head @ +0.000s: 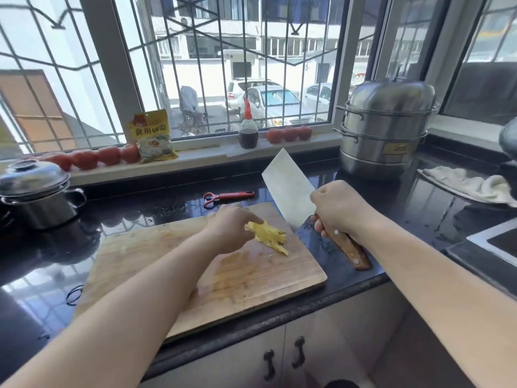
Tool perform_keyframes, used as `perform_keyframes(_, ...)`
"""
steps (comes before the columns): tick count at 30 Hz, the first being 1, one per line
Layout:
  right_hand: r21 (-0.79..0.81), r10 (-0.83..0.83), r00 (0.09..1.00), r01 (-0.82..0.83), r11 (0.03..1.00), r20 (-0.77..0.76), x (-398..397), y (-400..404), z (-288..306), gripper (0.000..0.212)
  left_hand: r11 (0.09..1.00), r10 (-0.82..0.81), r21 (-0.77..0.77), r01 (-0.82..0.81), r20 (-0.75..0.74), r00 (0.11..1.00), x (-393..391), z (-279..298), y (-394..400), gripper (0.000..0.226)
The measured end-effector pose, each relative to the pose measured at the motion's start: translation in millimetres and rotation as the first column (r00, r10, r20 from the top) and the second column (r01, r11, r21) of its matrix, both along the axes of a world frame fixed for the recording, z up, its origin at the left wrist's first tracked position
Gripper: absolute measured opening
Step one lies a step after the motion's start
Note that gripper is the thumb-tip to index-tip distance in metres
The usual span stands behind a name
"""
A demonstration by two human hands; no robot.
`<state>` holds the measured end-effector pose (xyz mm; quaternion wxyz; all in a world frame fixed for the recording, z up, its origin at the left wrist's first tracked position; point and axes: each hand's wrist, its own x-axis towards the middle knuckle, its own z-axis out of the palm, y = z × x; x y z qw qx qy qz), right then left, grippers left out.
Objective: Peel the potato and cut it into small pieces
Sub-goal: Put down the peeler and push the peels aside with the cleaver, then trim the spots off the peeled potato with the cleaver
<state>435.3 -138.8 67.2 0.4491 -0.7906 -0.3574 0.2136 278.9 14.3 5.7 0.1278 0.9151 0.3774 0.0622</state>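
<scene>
The potato (267,233) lies on the wooden cutting board (156,247), already cut into a small pile of thin yellow strips near the far right corner of the board. The left hand (233,229) rests on the left side of this pile, with the fingers bent down over the strips and touching them; if they really pinch some strips I cannot tell, because the fingertips are hidden. The right hand (340,207) grips the wooden handle of a cleaver (288,189), the fingers closed fully around it. The wide blade is lifted and tilted, its tip pointing up and away toward the window, and its lower corner is just beside the right edge of the pile.

The board lies on a black, wet countertop (419,208). Behind the board a red peeler (228,196) lies flat on the counter. On the windowsill stand a yellow food packet (152,135), a dark sauce bottle (248,130) with a red cap, and rows of tomatoes (95,157). A steel steamer pot (387,130) stands at the far right, a white cloth (470,184) lies beside it, and a smaller lidded pot (36,191) is at the left.
</scene>
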Motion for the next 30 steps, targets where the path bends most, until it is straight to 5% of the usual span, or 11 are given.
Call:
perform_keyframes(3, -0.019, 0.033, 0.997, -0.032, 0.999, 0.066, -11, 5, -5, 0.024, 0.983, 0.059, -0.183, -0.029, 0.158, 0.986, -20, 7, 0, 0.038)
perform_keyframes(5, -0.026, 0.059, 0.994, -0.057, 0.998, 0.096, -20, 13, -9, 0.025, 0.983, 0.041, -0.182, 0.002, 0.232, 0.972, -35, 11, -2, 0.015)
perform_keyframes(7, -0.039, 0.097, 0.986, -0.092, 0.995, 0.136, -31, 22, -13, 0.028, 0.983, 0.06, -0.184, -0.004, 0.3, 0.952, -59, 12, 4, 0.041)
perform_keyframes(11, -0.131, 0.205, 0.953, -0.179, 0.975, 0.223, -56, 37, -26, 0.026, 0.924, 0.382, -0.267, -0.274, 0.591, 0.711, -141, 7, 16, 0.017)
perform_keyframes(13, -0.14, 0.246, 0.952, -0.222, 0.965, 0.182, -70, 48, -36, 0.024, 0.892, 0.451, -0.311, -0.327, 0.601, 0.66, -183, -6, 9, 0.019)
perform_keyframes(15, -0.109, 0.272, 0.961, -0.265, 0.958, 0.051, -85, 59, -43, 0.023, 0.911, 0.399, -0.324, -0.256, 0.527, 0.751, -213, -29, -1, 0.018)
perform_keyframes(19, -0.012, 0.262, 0.952, -0.267, 0.963, -0.156, -108, 73, -48, 0.02, 0.952, 0.134, -0.299, -0.067, 0.209, 0.969, -227, -59, 1, 0.081)
perform_keyframes(24, 0.02, 0.229, 0.934, -0.232, 0.972, -0.274, -127, 81, -45, 0.018, 0.962, 0.121, -0.265, -0.058, 0.225, 0.967, -208, -62, 13, 0.078)
perform_keyframes(30, -0.033, 0.205, 0.967, -0.212, 0.977, -0.149, -131, 75, -46, 0.021, 0.976, 0.216, -0.069, -0.205, 0.285, 0.934, -181, -64, -20, 0.062)
